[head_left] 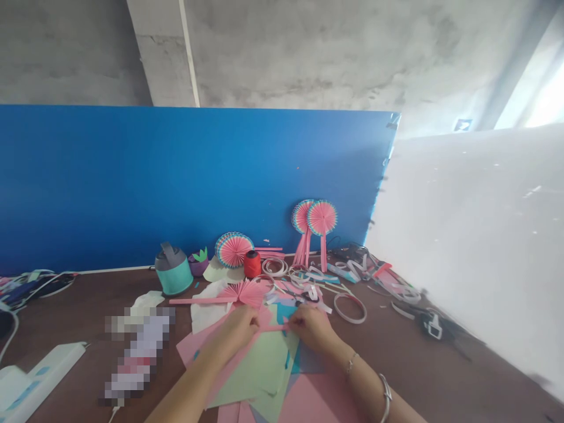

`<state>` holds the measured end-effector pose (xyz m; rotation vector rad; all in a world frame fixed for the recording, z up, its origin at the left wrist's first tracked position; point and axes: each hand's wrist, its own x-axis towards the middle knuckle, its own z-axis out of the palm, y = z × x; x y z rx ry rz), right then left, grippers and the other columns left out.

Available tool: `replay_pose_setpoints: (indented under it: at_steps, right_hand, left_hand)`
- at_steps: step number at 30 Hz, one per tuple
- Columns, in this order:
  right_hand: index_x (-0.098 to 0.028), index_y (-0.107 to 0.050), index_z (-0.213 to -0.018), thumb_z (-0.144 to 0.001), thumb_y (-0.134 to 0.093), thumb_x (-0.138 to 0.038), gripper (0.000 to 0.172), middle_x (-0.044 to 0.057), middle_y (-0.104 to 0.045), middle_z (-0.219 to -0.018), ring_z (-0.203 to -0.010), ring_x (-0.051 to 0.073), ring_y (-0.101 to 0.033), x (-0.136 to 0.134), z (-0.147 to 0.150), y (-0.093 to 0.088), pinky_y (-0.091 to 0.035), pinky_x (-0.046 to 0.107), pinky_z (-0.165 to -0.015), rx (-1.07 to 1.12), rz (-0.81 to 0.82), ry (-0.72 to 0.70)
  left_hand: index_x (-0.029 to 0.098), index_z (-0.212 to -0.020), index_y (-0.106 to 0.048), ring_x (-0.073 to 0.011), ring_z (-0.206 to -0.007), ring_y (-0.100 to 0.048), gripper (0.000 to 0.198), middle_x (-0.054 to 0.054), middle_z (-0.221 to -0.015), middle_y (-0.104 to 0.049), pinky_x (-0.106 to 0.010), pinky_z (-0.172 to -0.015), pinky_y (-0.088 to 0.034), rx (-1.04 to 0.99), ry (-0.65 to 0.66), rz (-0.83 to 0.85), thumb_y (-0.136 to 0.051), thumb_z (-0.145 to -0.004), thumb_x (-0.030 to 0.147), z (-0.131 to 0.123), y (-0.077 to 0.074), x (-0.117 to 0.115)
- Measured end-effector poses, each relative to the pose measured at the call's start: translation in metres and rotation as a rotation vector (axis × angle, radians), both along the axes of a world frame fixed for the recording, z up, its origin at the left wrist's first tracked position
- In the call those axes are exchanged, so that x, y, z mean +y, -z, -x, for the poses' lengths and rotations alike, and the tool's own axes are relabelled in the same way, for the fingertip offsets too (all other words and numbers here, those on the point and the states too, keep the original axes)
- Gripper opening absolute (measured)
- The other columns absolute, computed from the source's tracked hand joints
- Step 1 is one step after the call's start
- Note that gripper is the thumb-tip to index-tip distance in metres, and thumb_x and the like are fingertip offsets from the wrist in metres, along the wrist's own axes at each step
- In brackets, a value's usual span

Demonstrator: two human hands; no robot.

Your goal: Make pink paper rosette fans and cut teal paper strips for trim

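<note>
My left hand (pixel 240 327) is closed, its fingertips pinching near one end of a narrow pink paper strip (pixel 274 328). At the strip's other end, the fingers of my right hand (pixel 312 326) are pressed together on it. The strip lies level between the hands, low over pale green paper sheets (pixel 259 367). Just behind my left hand a half-opened pink pleated paper fan (pixel 247 292) spreads out, with a long pink stick (pixel 200 301) reaching left. Whether the strip joins this fan is hidden. Blue paper (pixel 285 311) lies by my right fingertips.
Round pleated fans (pixel 322 217) lean against the blue partition (pixel 189 176). Behind my hands stand a red thread spool (pixel 252 264), a teal-grey container (pixel 174 273) and a purple pot (pixel 199 265). Tape rings (pixel 350 308) lie right; a white power strip (pixel 48 376) lies left.
</note>
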<state>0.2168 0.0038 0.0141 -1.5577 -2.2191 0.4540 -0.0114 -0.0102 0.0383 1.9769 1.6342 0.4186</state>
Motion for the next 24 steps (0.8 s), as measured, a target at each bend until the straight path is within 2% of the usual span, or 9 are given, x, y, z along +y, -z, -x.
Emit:
replay_pose_setpoints:
  at_steps: [4, 10, 14, 19, 24]
  right_hand:
    - [-0.024, -0.076, -0.080, -0.078, -0.064, -0.019, 0.014, 0.002, -0.073, -0.087, -0.086, 0.018, -0.063, 0.000, 0.000, -0.007, -0.036, 0.028, -0.077, -0.021, 0.033, -0.012]
    - [-0.022, -0.072, -0.089, -0.083, -0.062, -0.019, 0.012, 0.004, -0.071, -0.093, -0.091, 0.020, -0.061, -0.004, 0.001, -0.009, -0.035, 0.030, -0.077, -0.123, 0.012, -0.059]
    - [-0.018, -0.066, -0.089, -0.092, -0.050, -0.018, 0.016, 0.006, -0.066, -0.095, -0.092, 0.021, -0.056, -0.013, 0.002, -0.003, -0.034, 0.031, -0.077, -0.205, -0.194, -0.121]
    - [-0.018, -0.061, -0.086, -0.094, -0.045, -0.015, 0.018, 0.006, -0.064, -0.088, -0.084, 0.020, -0.052, -0.014, -0.001, 0.005, -0.030, 0.032, -0.075, -0.245, -0.460, -0.157]
    - [-0.018, -0.058, -0.081, -0.092, -0.044, -0.012, 0.019, 0.004, -0.062, -0.080, -0.080, 0.019, -0.050, -0.010, -0.004, 0.004, -0.028, 0.032, -0.074, -0.139, -0.545, -0.160]
  left_hand:
    - [0.019, -0.061, -0.058, -0.0178, -0.067, -0.056, 0.009, 0.001, -0.062, -0.058, -0.026, -0.061, -0.034, 0.056, 0.030, 0.010, -0.053, -0.067, 0.013, -0.002, -0.007, 0.005]
    - [0.020, -0.075, -0.060, -0.0189, -0.072, -0.059, 0.007, -0.001, -0.074, -0.064, -0.026, -0.062, -0.036, 0.107, 0.097, 0.032, -0.055, -0.072, 0.017, -0.001, -0.009, 0.012]
    - [0.021, -0.077, -0.059, -0.0184, -0.080, -0.059, 0.008, -0.002, -0.081, -0.065, -0.026, -0.068, -0.039, 0.125, 0.149, 0.013, -0.052, -0.076, 0.017, -0.002, -0.011, 0.007]
    - [0.020, -0.081, -0.057, -0.0205, -0.099, -0.055, 0.016, -0.006, -0.100, -0.063, -0.029, -0.082, -0.038, 0.128, 0.138, -0.132, -0.045, -0.078, 0.010, -0.008, -0.009, -0.008]
    - [0.020, -0.084, -0.059, -0.0217, -0.089, -0.058, 0.023, -0.006, -0.092, -0.066, -0.031, -0.076, -0.038, 0.185, 0.078, -0.280, -0.038, -0.088, 0.013, -0.015, -0.005, -0.025]
